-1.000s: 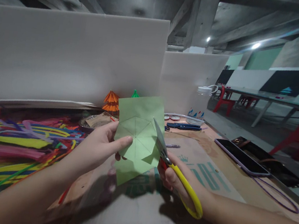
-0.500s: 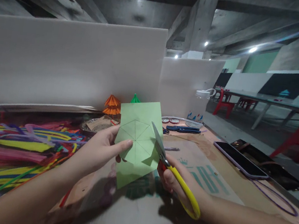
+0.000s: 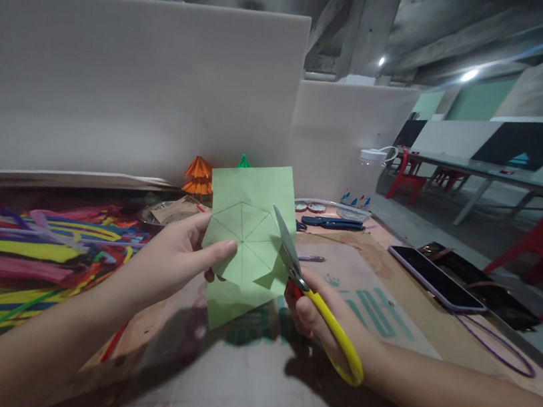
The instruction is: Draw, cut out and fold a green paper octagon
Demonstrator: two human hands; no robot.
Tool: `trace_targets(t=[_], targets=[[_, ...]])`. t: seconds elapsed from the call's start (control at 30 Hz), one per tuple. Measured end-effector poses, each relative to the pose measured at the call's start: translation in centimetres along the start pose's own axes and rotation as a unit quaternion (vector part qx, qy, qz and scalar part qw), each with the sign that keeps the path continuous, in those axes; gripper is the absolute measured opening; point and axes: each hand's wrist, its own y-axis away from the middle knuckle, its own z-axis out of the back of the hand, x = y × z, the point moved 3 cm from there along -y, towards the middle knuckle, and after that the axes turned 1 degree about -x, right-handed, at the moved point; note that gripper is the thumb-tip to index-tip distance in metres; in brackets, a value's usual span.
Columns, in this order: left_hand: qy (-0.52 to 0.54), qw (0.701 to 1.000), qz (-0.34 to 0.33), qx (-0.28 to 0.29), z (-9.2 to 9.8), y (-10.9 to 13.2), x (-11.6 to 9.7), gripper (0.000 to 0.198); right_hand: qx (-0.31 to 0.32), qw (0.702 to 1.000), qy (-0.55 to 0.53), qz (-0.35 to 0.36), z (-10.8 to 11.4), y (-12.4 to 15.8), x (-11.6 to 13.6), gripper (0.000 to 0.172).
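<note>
White panels (image 3: 131,83) stand beyond both your hands, behind the worktable (image 3: 225,389). Your left hand (image 3: 192,246) pinches the green paper (image 3: 252,251) at its left edge, thumb in front and fingers behind. The sheet is up off the table between your hands, its drawn lines facing you. Your right hand (image 3: 314,319) is closed round the yellow handles of the scissors (image 3: 302,280), one blade lying across the paper's right side; how wide the blades stand cannot be told. Expect the sheet to be light and thin, stiff enough to stand from one pinch, yet easily creased or torn, especially where the lower flap seems to part from the drawn shape. Best hold it by the whole area beside your left thumb, clear of the blade
</note>
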Motion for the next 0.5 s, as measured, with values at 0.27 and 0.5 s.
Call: trace_targets(t=[0.27,0.5], targets=[[-0.005,1.000,0.000,0.003,0.19,0.00,0.21,0.034,-0.007,1.000,0.007,-0.004,0.08,-0.08,-0.07,0.049],[-0.004,1.000,0.000,0.006,0.01,0.14,0.28,0.032,-0.013,1.000,0.016,0.001,0.15,-0.13,-0.13,0.051]])
